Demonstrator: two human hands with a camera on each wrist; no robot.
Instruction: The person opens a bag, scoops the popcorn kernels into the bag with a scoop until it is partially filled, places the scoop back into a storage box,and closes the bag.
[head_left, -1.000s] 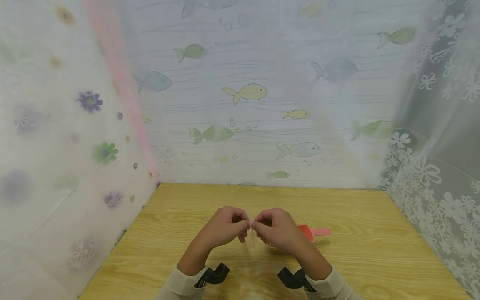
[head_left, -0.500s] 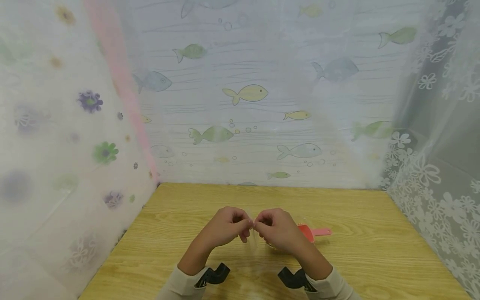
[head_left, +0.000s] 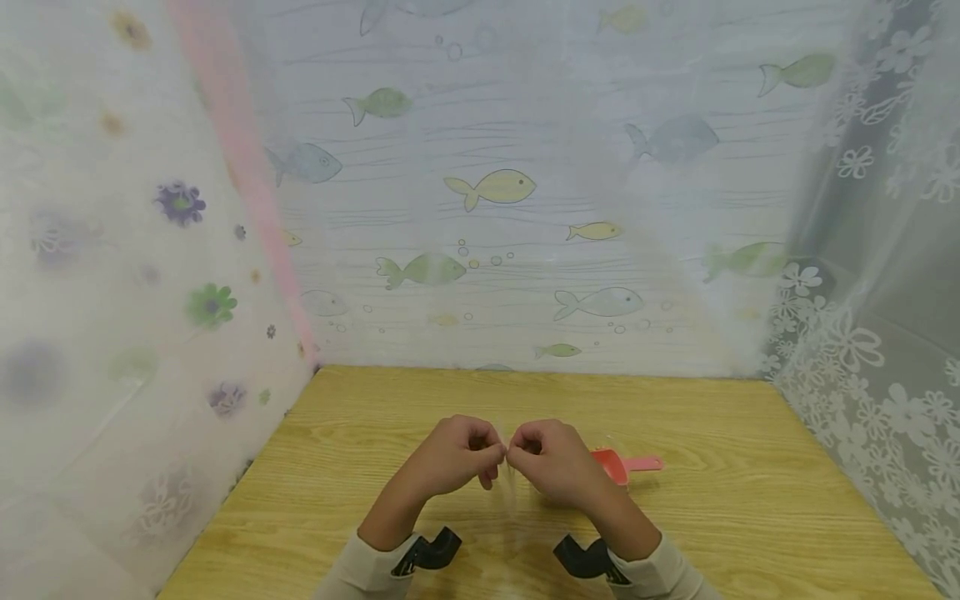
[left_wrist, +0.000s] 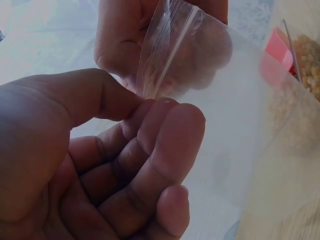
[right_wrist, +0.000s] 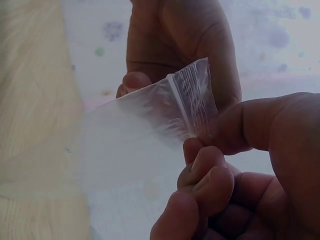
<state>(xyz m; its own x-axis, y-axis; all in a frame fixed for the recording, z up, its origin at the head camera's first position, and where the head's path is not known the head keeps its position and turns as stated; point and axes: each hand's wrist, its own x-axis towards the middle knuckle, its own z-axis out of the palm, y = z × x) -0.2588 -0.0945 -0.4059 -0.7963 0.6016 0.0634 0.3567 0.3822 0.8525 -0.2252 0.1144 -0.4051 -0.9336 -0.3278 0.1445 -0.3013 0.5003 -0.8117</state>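
Observation:
A clear zip-lock bag (right_wrist: 135, 145) hangs between the two hands, its zip strip and creased top edge at the fingertips. My left hand (head_left: 459, 457) pinches that top edge between thumb and curled fingers. Close beside it, my right hand (head_left: 553, 460) pinches the same edge from the other side. No contents show inside the bag. In the left wrist view the bag's film (left_wrist: 220, 140) partly veils what lies behind it. The head view shows the bag only as a faint, narrow strip below the fingertips.
Behind my right hand lies a pink-red scoop (head_left: 615, 467), its handle pointing right. Yellowish kernels (left_wrist: 307, 62) lie by it, next to a thin rim; their container is mostly hidden. The wooden table (head_left: 360, 400) is bordered by printed curtains (head_left: 495, 275) at the back and sides.
Both hands stay nearly in place, still pinching the bag, with slight fingertip shifts. In the head view the hanging bag has turned a little and looks narrower.

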